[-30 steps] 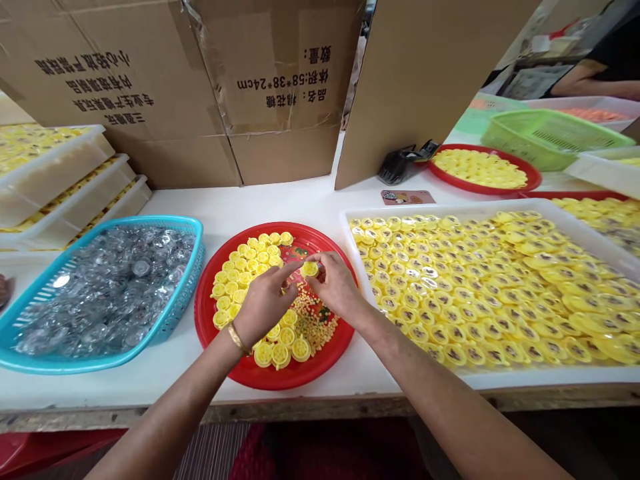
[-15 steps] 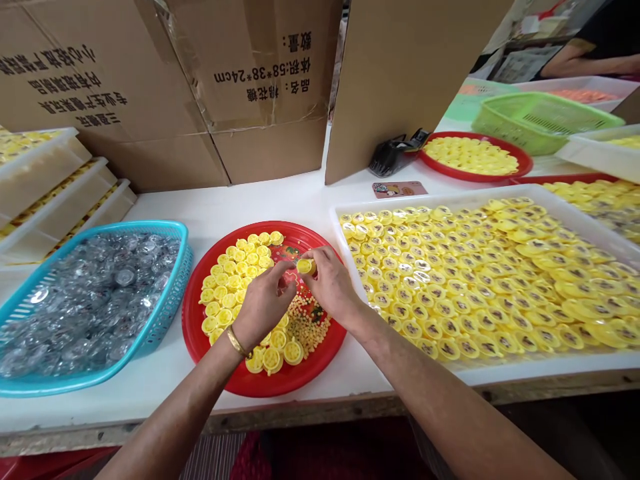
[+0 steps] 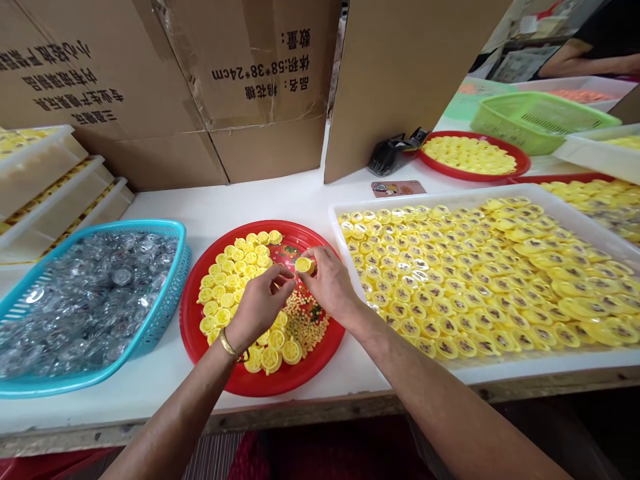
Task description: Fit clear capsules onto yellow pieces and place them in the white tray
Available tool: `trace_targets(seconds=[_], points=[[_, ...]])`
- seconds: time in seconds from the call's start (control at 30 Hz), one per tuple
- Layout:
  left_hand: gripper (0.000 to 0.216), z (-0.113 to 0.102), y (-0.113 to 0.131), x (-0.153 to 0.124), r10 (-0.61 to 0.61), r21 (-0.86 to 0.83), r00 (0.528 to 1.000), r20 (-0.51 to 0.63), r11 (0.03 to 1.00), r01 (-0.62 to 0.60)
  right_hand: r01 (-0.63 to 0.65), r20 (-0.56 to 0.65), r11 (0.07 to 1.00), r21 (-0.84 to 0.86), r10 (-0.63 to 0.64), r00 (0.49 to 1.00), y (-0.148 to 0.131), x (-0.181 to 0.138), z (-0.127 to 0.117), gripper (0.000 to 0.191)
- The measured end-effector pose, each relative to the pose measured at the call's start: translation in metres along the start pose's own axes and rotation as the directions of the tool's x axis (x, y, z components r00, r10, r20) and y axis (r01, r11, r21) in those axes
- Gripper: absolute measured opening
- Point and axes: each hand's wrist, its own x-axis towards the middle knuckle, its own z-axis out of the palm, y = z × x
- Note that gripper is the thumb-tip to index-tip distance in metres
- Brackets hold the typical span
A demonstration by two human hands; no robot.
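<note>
My right hand (image 3: 333, 283) pinches a small round yellow plastic cup (image 3: 303, 265) above the red plate (image 3: 295, 380). Close on its left is my left hand (image 3: 265, 300), wearing a gold bangle; its thumb and fingers are drawn together near the cup, and anything between them is too small to make out. Several similar yellow cups (image 3: 219, 292) stand packed on the plate's left side and front. Small pale yellow beads (image 3: 307, 327) lie loose on its right, partly beneath my right hand.
A blue basket (image 3: 184, 263) of clear plastic pieces stands at left, beside stacked white trays (image 3: 47, 200). To the right lies a white tray (image 3: 345, 250) full of yellow pieces. Cardboard boxes (image 3: 270, 147) wall the back. A card (image 3: 397, 189) and another person's arm (image 3: 575, 63) are beyond.
My left hand has drawn slightly left, away from the cup, with its fingers closer together. My right hand still holds the yellow cup in nearly the same place.
</note>
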Motion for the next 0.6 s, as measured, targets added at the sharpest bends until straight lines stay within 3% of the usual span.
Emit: trace_targets(seconds=[0.1,0.2,0.3,0.37,0.6], points=[[0.022,-0.004,-0.003,0.001,-0.112,-0.342,0.993,-0.025,0.935,0.097,-0.144,0.068,0.980,0.136,0.136,0.988,-0.003,0.001,-0.001,0.022],[0.025,-0.005,-0.008,0.000,-0.222,-0.693,0.973,0.062,0.692,0.202,-0.252,0.176,0.930,0.266,0.210,0.962,-0.004,0.001,-0.001,0.023],[0.018,-0.004,-0.011,-0.002,-0.252,-0.824,0.948,0.194,0.484,0.297,-0.245,0.224,0.912,0.328,0.177,0.958,-0.004,0.000,0.001,0.027],[0.017,-0.002,-0.011,-0.002,-0.248,-0.837,0.947,0.203,0.458,0.299,-0.217,0.237,0.915,0.341,0.140,0.961,-0.003,0.000,0.003,0.028],[0.022,-0.002,-0.011,-0.003,-0.276,-0.831,0.957,0.086,0.510,0.222,-0.219,0.240,0.916,0.336,0.141,0.960,-0.001,0.000,0.007,0.029]])
